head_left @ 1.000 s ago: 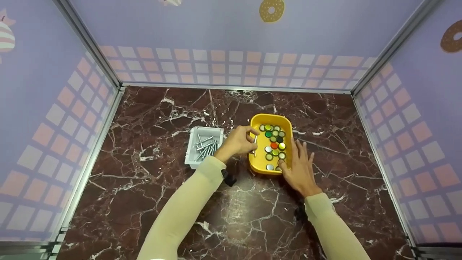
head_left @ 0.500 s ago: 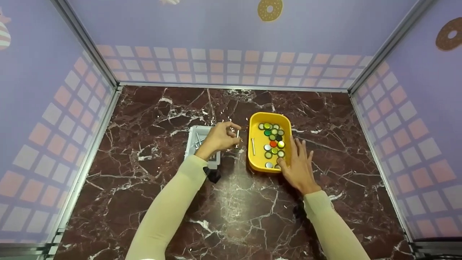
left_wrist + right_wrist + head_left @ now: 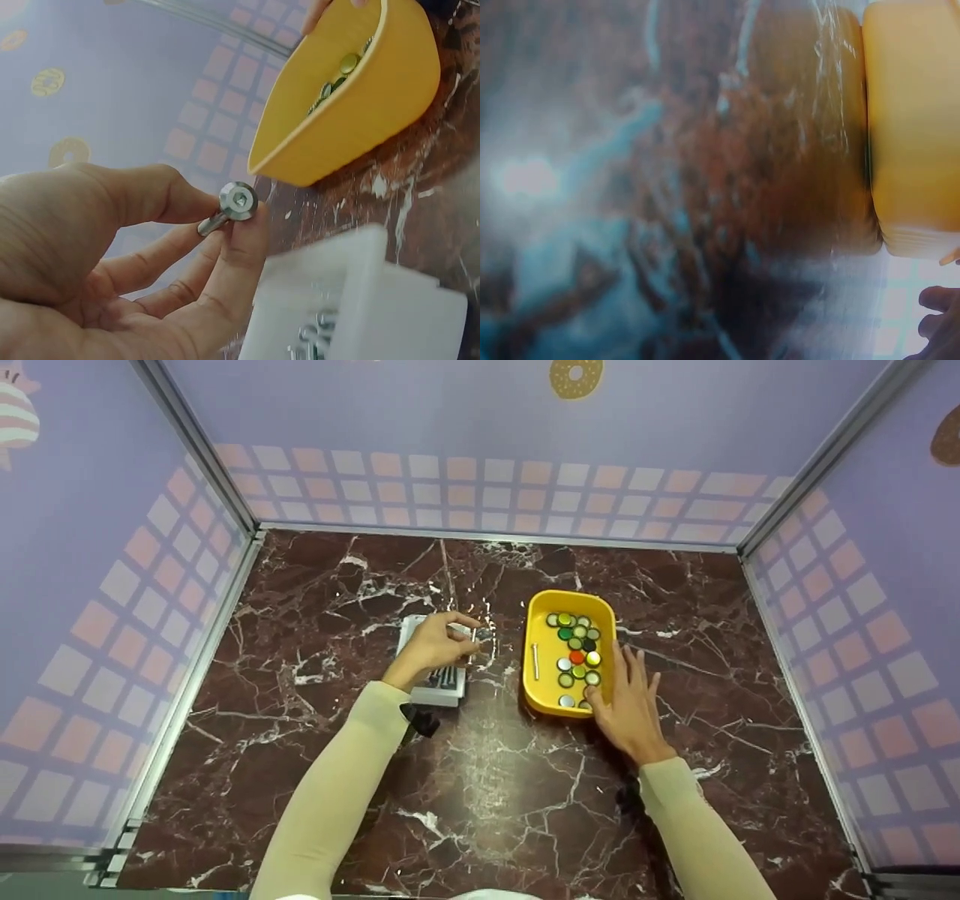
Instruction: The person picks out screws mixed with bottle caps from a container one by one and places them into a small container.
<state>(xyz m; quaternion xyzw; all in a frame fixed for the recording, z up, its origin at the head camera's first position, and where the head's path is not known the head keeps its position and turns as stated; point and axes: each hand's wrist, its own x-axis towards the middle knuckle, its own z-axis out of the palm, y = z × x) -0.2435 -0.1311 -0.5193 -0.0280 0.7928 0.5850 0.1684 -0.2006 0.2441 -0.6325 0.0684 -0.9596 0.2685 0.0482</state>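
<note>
My left hand (image 3: 433,643) pinches a metal bolt (image 3: 238,201) between thumb and fingertips, above the white box (image 3: 435,697). In the left wrist view the bolt's round head with a hex socket faces the camera. More bolts (image 3: 447,676) lie in that box, partly hidden under the hand. To the right stands a yellow bin (image 3: 531,690) with several bottle caps (image 3: 577,657) and one bolt (image 3: 535,661) in it. My right hand (image 3: 630,709) holds the bin's right rim, thumb over the edge and fingers along the outer wall.
Both containers stand on a dark red marbled table (image 3: 487,795), with a gap between them. Purple panels with checkered bands (image 3: 480,484) enclose the back and both sides. The right wrist view shows mostly tabletop and the bin's outer wall (image 3: 915,127).
My left hand has moved left from above the yellow bin to the white box, a bolt between its fingers. Another bolt is now fully visible in the bin. The right hand stays put.
</note>
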